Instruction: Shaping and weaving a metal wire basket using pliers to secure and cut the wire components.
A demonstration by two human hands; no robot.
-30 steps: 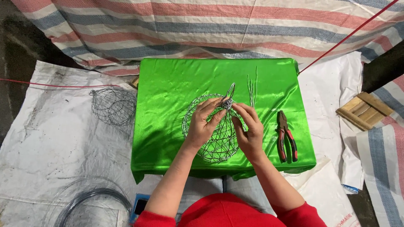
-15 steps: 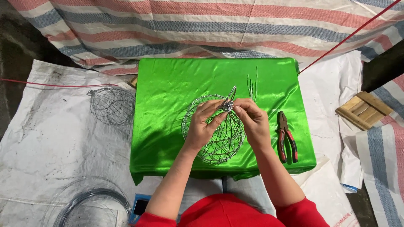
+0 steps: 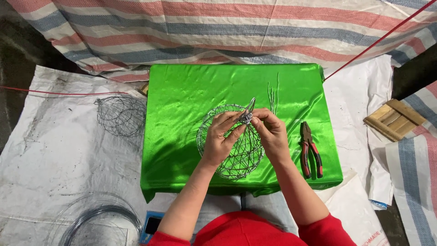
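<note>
Head view: your left hand (image 3: 221, 139) and right hand (image 3: 271, 132) pinch together the twisted top of the wire basket (image 3: 231, 141) on the green table (image 3: 182, 105); pliers (image 3: 311, 149) lie right.

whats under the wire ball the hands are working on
The wire ball rests on a green cloth, visible through its mesh. What the cloth covers is hidden. Both hands hold its top.

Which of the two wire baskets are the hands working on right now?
The wire basket on the green cloth, with the left hand and right hand pinching its top knot. The other wire basket lies untouched on the white sheet.
</note>
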